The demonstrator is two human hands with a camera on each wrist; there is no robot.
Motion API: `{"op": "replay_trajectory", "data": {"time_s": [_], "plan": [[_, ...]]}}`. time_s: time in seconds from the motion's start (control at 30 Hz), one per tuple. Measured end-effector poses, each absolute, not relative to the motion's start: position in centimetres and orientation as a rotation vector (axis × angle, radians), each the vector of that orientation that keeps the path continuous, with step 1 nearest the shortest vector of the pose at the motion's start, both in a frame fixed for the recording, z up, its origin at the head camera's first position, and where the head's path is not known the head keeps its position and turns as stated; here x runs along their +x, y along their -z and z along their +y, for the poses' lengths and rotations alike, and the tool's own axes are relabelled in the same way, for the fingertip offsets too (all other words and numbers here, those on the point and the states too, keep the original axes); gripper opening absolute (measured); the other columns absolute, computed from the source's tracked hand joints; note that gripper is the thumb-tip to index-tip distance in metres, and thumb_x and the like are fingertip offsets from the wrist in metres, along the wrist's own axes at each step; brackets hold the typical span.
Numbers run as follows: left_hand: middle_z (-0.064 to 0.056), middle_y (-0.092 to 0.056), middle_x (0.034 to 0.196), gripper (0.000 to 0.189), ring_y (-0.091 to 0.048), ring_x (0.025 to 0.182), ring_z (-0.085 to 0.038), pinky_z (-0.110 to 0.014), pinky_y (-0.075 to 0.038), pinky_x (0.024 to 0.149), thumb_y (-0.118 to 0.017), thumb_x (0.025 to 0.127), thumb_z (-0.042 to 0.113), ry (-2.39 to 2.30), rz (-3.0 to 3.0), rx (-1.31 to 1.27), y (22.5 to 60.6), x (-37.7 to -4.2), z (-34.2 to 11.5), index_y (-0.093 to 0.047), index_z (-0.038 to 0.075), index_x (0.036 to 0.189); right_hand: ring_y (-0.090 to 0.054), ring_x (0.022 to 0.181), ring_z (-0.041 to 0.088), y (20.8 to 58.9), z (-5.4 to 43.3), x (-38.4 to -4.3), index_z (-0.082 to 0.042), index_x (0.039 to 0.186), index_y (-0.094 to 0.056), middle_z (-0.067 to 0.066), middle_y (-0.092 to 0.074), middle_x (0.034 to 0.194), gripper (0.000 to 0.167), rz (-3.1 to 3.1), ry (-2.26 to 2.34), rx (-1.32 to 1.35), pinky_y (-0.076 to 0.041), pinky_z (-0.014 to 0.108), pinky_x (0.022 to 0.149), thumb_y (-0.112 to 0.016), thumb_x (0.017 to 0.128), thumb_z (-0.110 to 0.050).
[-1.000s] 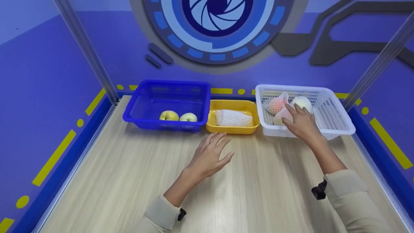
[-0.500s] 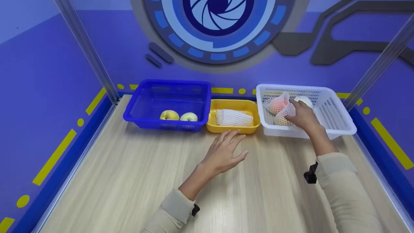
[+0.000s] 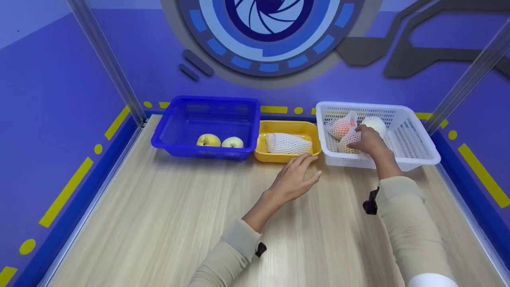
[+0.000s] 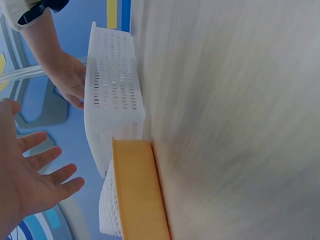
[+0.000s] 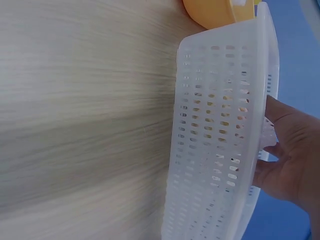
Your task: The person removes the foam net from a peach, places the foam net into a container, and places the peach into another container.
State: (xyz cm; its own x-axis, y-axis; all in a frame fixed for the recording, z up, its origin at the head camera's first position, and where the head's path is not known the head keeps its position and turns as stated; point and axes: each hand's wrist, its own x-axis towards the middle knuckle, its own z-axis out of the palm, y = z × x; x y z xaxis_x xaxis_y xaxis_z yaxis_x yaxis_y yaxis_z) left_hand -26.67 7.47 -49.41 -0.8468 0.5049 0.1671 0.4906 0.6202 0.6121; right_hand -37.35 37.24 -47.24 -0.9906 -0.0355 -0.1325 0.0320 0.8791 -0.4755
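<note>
My right hand reaches into the white basket, its thumb and fingers pinching the white foam net around a yellow fruit. In the right wrist view a bit of white net shows between thumb and fingers; the basket wall partly hides the fruit. Beside it lie a reddish fruit in a net and a whitish wrapped one. My left hand, fingers spread and holding nothing, hovers at the front of the yellow tray, where white foam net sleeves lie.
A blue basket at the left holds a yellow fruit and a pale green one, both bare. Baskets and tray stand in a row along the blue back wall. Wooden tabletop stretches in front.
My right hand has gone from lying spread over the fruits to pinching the net around the yellow one. My left hand has moved right and forward, up to the tray.
</note>
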Motion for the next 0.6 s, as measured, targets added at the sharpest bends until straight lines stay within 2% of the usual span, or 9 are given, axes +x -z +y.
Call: {"op": "replay_trajectory", "data": {"time_s": [0.1,0.23,0.43,0.6], "plan": [[0.004,-0.042,0.158,0.057,-0.037,0.146,-0.015,-0.037,-0.031,0.121,-0.049,0.103,0.051,-1.172,2.747,0.794,49.5,-27.3,8.5,-0.045,0.023,0.152,-0.039,0.131,0.057,47.5,37.2,-37.6,0.016,0.143,-0.03,0.043,-0.041,0.138,0.074,2.893,0.754,0.027,-0.032,0.064,0.112,-0.073,0.092,-0.016],[0.002,-0.043,0.156,0.056,-0.038,0.145,-0.014,-0.036,-0.033,0.12,-0.054,0.104,0.045,-1.344,2.648,0.691,49.7,-28.4,9.9,-0.043,0.02,0.152,-0.042,0.128,0.057,47.8,37.0,-37.8,0.015,0.145,-0.026,0.044,-0.043,0.135,0.078,2.887,0.789,0.087,-0.035,0.064,0.111,-0.074,0.091,-0.014],[-0.004,-0.047,0.154,0.054,-0.043,0.143,-0.017,-0.036,-0.036,0.118,-0.059,0.103,0.033,-1.562,2.549,0.588,50.1,-30.0,11.9,-0.043,0.012,0.151,-0.039,0.131,0.059,48.0,36.7,-38.1,0.014,0.152,-0.014,0.046,-0.039,0.139,0.092,2.915,0.805,0.089,-0.031,0.065,0.113,-0.076,0.089,-0.012],[-0.009,-0.049,0.15,0.056,-0.049,0.136,-0.018,-0.032,-0.042,0.113,-0.065,0.101,0.02,-1.691,2.522,0.536,50.3,-31.2,13.4,-0.042,0.006,0.15,-0.033,0.131,0.063,48.2,36.7,-38.4,0.011,0.154,-0.015,0.045,-0.034,0.143,0.094,2.954,0.73,0.092,-0.03,0.068,0.112,-0.077,0.088,-0.016]]}}
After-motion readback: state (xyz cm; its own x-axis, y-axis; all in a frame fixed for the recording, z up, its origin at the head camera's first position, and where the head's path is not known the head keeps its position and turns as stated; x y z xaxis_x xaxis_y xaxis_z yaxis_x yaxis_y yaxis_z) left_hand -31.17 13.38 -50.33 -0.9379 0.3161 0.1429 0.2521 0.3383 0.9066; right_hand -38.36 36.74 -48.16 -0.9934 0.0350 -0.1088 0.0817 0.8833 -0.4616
